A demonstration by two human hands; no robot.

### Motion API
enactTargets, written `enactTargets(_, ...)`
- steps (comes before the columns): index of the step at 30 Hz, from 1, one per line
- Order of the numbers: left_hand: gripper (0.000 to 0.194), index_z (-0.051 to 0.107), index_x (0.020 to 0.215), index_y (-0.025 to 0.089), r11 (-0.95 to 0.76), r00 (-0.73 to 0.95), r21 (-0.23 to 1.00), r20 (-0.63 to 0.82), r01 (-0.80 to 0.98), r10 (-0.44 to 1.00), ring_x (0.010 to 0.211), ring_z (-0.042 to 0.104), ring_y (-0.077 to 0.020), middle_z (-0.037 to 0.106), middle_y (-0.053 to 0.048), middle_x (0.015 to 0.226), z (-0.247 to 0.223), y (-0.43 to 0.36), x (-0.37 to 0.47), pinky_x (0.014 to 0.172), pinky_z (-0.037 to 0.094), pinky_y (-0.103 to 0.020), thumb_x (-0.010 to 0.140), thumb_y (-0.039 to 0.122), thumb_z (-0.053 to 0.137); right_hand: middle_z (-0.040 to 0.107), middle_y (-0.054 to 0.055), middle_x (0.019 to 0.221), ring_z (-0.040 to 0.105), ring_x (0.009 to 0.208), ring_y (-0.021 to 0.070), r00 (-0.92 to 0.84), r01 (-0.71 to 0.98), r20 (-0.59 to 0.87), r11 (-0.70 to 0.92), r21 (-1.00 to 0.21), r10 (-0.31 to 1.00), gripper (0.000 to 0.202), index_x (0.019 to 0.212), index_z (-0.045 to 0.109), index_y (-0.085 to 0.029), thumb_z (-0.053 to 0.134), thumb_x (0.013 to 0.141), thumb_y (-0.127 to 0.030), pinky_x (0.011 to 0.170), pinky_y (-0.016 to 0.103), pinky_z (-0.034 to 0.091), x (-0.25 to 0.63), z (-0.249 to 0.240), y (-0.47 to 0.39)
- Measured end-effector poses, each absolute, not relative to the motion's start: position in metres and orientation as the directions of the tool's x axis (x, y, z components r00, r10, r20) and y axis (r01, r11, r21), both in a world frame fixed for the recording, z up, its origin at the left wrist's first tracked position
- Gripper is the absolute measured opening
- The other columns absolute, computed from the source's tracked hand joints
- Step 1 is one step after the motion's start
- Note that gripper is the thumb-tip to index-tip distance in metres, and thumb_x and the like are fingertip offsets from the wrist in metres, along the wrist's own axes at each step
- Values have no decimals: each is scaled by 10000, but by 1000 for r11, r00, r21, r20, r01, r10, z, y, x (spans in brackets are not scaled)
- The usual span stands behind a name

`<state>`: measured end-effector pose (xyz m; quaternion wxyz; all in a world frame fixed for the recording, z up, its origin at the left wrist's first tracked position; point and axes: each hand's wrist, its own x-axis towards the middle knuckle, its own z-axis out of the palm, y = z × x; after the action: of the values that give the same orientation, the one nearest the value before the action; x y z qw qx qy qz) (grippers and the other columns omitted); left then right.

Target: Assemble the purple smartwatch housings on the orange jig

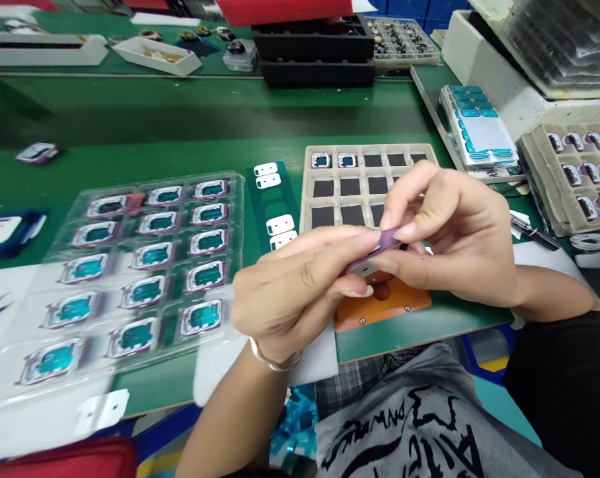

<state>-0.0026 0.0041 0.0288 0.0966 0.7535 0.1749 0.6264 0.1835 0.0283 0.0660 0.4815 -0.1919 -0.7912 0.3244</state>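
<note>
Both hands grip one small purple watch case (pixel 390 238), seen nearly edge-on and partly covered by fingers. My left hand (pixel 310 275) pinches its left end between thumb and fingers. My right hand (pixel 454 232) is closed round the other end, fingertips on its upper edge. Under the hands lies an orange fixture plate (pixel 397 312) with screws. Behind them is a beige compartment tray (pixel 306 199) with dark pads, and two watch cases sit in its back-left cells. To the left, a clear plastic tray (pixel 239 219) carries several purple-rimmed cases with teal inside.
A green strip with white stickers (pixel 280 224) lies between the trays. One loose case (pixel 38 153) rests at far left. Black boxes (pixel 314 50) stand at the back. On the right are teal sticker sheets (pixel 479 126), another filled tray (pixel 579 166) and a black pen (pixel 536 232).
</note>
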Motion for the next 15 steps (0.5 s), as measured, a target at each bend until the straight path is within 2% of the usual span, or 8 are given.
enactTargets(5,382,658,1379,310,-899,168,424,884,111,437,987,769,-208,787,-4,905,29,3,-2,860,696,-316,1002,256,629,644,-5,959,511,633,62,-466,-53,631,693,-719,620,292,798,516,-216,768,901,-323,549,212,492,182,64,28)
enactTargets(11,394,648,1396,250,-924,178,354,909,142,376,1015,762,-209,786,-28,904,28,4,-1,882,690,-307,1005,213,620,624,9,957,544,696,88,-469,-76,608,657,-750,640,306,807,527,-220,777,895,-374,538,224,489,180,60,29)
enactTargets(15,381,653,1386,288,-917,174,374,903,135,394,963,767,-202,787,-13,930,28,5,-1,821,694,-311,1007,259,625,611,-13,893,543,678,75,-438,-109,633,661,-742,638,284,805,562,-211,813,867,-327,551,206,505,180,63,29)
